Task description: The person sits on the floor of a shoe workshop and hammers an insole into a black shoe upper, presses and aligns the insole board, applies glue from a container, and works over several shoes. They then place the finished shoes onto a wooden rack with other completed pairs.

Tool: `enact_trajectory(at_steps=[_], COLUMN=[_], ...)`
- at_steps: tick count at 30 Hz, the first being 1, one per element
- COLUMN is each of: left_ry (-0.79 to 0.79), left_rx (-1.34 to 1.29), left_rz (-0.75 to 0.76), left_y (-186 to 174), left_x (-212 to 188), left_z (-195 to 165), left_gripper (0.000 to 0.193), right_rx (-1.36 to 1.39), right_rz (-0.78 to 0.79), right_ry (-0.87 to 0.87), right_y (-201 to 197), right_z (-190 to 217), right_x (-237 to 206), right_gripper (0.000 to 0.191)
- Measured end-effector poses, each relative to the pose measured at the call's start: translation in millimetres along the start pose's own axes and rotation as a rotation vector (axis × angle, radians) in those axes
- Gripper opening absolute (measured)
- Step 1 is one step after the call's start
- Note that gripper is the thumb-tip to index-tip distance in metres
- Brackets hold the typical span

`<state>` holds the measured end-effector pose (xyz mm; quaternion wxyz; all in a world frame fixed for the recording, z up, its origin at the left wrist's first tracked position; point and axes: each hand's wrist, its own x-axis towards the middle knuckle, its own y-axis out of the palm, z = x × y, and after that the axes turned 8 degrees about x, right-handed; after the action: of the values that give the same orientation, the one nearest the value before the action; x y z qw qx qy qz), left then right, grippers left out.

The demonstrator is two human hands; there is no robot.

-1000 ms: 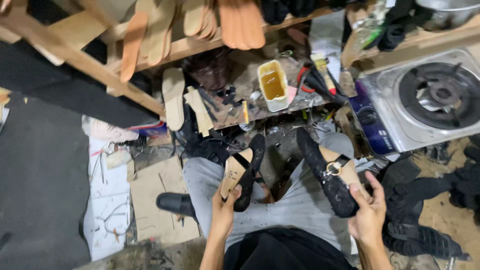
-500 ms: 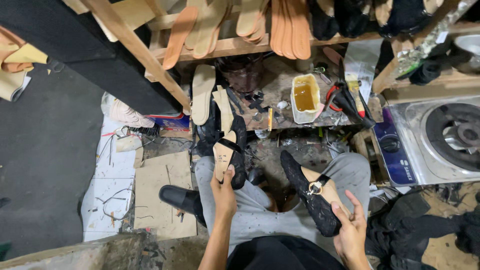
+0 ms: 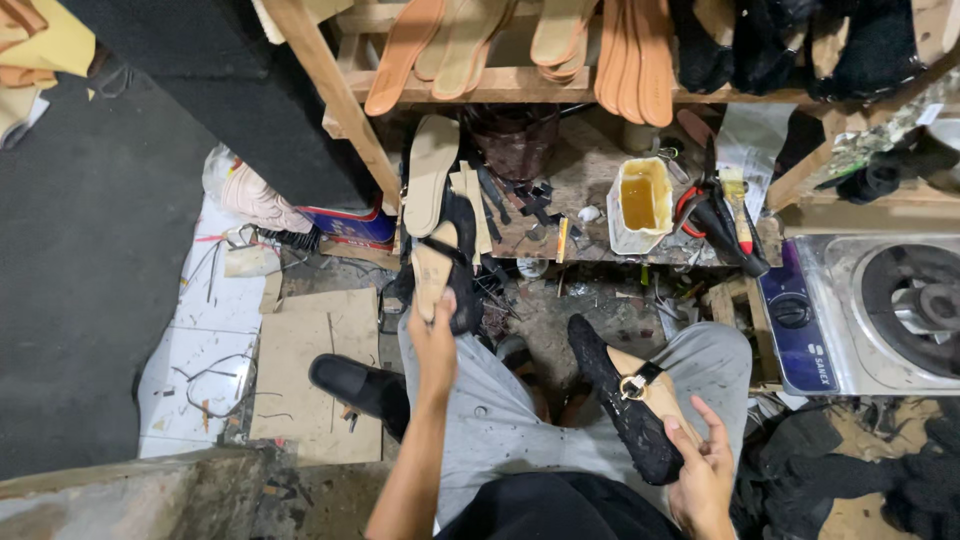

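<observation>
My left hand [image 3: 434,345] grips the heel end of a black sandal with a tan insole [image 3: 438,268] and holds it out over my left knee, toe toward the low workbench [image 3: 580,190]. My right hand [image 3: 703,470] holds a second black sandal [image 3: 628,405] by its heel against my right thigh; it has a tan insole and a strap with a metal buckle. I sit in grey trousers with one black shoe [image 3: 355,383] on the floor.
The workbench carries a tan insole [image 3: 430,172], black scraps, a square tub of yellow glue [image 3: 641,200], pliers and brushes [image 3: 720,215]. A shelf above holds several tan soles [image 3: 625,55]. A gas stove [image 3: 880,310] stands right, cardboard [image 3: 300,370] lies left.
My left hand has carried its sandal forward toward the workbench. The right hand's sandal stays on my thigh. The view has shifted left and nearer.
</observation>
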<state>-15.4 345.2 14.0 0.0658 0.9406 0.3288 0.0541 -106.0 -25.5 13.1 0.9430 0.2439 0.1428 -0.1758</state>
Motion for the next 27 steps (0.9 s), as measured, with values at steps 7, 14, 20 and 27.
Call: enact_trajectory(at_steps=[7,14,20,27], left_ry=[0.308,0.423,0.293,0.17], left_rx=[0.203,0.427,0.29,0.146], left_rz=[-0.032,-0.138,-0.063,-0.04], left_y=[14,12,-10,-52], left_x=[160,236,213,86], left_z=[24,78,89,85], left_gripper=[0.054,0.052,0.048,0.038], right_rx=[-0.034,-0.072,-0.086,0.039], right_rz=[0.025,0.022,0.115,0.343], right_ry=[0.003,0.048,0.046,-0.011], right_y=[23,47,99,247], right_z=[-9,-14,-23,-48], right_x=[-10,-18,28,144], right_gripper=[0.064,0.065,0.062,0.056])
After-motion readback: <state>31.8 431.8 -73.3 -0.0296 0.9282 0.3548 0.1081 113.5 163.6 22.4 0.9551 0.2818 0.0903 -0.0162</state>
